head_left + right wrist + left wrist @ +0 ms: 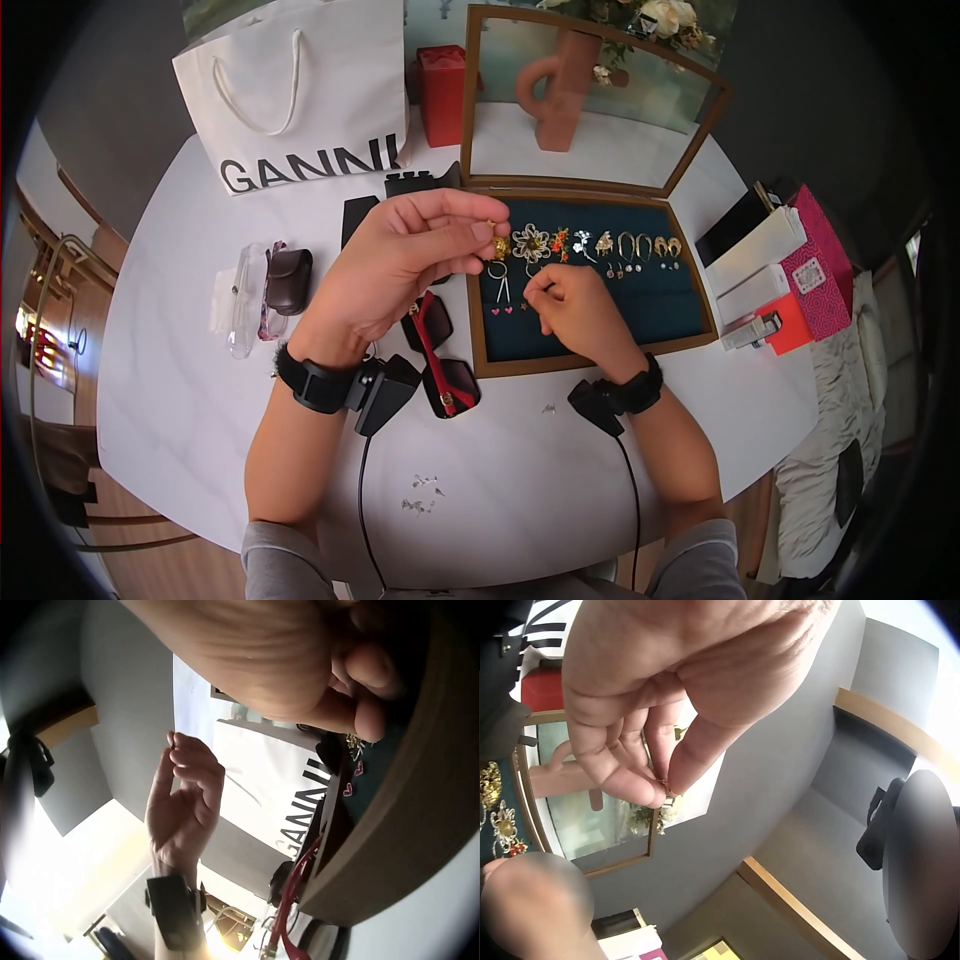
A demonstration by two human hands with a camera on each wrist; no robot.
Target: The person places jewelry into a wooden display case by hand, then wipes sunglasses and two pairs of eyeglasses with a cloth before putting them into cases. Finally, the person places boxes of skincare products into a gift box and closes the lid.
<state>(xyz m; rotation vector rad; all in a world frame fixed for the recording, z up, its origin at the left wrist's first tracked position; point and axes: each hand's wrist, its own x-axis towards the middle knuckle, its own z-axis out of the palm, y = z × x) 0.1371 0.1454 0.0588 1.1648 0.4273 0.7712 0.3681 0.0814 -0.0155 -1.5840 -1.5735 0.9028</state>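
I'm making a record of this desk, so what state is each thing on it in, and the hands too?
Left hand: pinching a small gold piece.
Right hand: fingers curled over the case; any hold hidden.
Jewellery case: open, glass lid raised.
White paper bag: standing upright.
Sunglasses: lying on the table.
Brown pouch: looks shut.
Red box: upright.

Earrings [643, 246] lie in the box [500, 369]. From the box, the bag [290, 100] stands at ten o'clock, the case [289, 282] lies at nine, the sunglasses [455, 388] at eight.
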